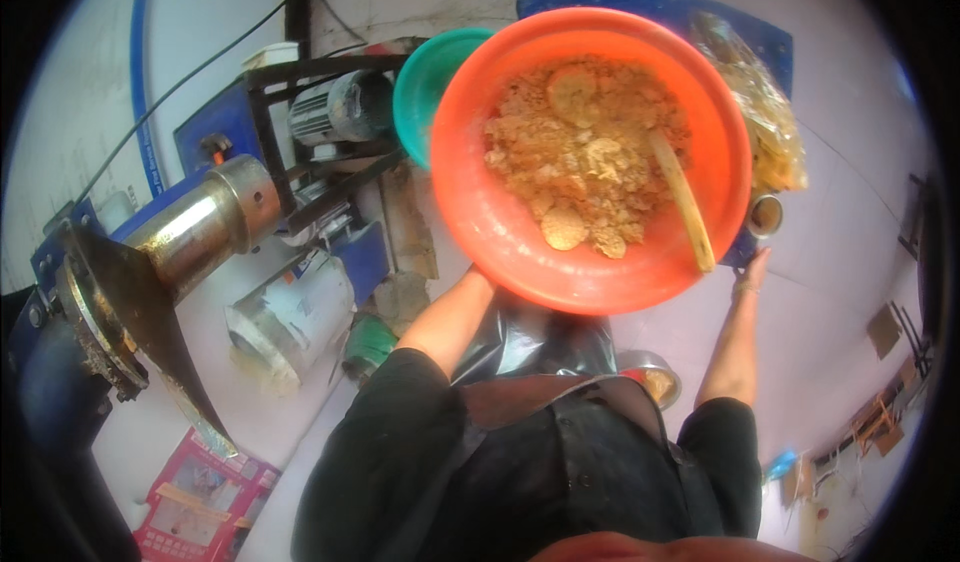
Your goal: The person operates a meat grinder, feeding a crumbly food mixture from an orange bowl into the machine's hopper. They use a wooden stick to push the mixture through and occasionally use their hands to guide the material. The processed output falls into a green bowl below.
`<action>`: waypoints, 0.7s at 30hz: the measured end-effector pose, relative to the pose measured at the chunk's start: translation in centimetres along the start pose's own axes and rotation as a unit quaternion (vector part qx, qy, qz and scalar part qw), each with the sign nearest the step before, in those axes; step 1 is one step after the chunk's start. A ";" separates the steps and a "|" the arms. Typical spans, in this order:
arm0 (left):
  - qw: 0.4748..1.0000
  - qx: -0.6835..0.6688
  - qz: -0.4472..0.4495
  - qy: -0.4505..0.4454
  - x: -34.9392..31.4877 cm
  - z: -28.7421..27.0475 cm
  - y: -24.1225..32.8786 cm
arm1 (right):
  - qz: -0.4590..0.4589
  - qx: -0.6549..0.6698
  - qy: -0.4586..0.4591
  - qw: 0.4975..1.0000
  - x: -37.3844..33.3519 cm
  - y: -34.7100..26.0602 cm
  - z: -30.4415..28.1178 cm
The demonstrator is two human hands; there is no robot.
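A wide orange plastic basin (590, 287) is right in front of me, tilted so its inside shows. It holds a crumbly yellow-brown mass (590, 177) with several flat roundish pieces. A wooden stick (685, 202) leans in it against the right side. My left forearm runs up to the basin's lower left rim, and the basin hides that hand's fingers. Beyond the basin's lower right, my right hand (754, 266) is just below a small round container (765, 216) with brown content. Its fingers are too small and partly hidden to tell whether they grip anything.
Left stands a machine with a metal barrel (205, 224) and a dark metal chute (160, 312). A motor (343, 107) sits on a dark frame behind it. Near the basin are a green basin (420, 92), a clear plastic bag (755, 102), a black bag (535, 342) and a metal bowl (668, 372).
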State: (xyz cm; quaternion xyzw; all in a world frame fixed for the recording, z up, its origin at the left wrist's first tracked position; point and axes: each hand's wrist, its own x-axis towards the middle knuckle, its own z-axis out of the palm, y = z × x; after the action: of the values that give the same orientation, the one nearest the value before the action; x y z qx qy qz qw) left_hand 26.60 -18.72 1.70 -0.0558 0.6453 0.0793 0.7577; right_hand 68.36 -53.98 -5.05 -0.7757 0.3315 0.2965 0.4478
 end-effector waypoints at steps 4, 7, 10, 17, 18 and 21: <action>1.000 0.013 0.007 0.006 1.4 -0.8 -0.6 | -0.004 -0.115 -0.006 0.993 2.1 0.2 -0.8; 1.000 0.020 0.015 0.015 1.9 -1.6 -0.8 | -0.016 -0.185 0.061 0.981 2.1 0.8 -1.0; 0.998 0.038 0.029 0.029 2.3 -1.9 -0.7 | 0.045 -0.136 -0.010 0.990 0.7 1.3 -1.8; 0.968 0.215 0.075 0.107 2.1 -3.9 2.3 | -0.007 -0.177 -0.013 0.984 2.4 -1.4 -6.2; 0.946 0.277 0.091 0.142 1.7 -4.9 3.7 | -0.032 -0.152 0.039 0.987 2.7 -2.8 -8.0; 0.819 0.452 0.223 0.272 0.7 -8.1 11.4 | -0.260 -0.114 0.116 0.952 2.5 -7.9 -12.8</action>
State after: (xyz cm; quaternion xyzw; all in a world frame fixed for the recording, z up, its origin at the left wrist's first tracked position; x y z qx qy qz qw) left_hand 16.71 -9.05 -0.11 0.4194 0.7834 -0.0729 0.4529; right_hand 78.07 -62.99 2.42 -0.9102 0.1317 0.1131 0.3761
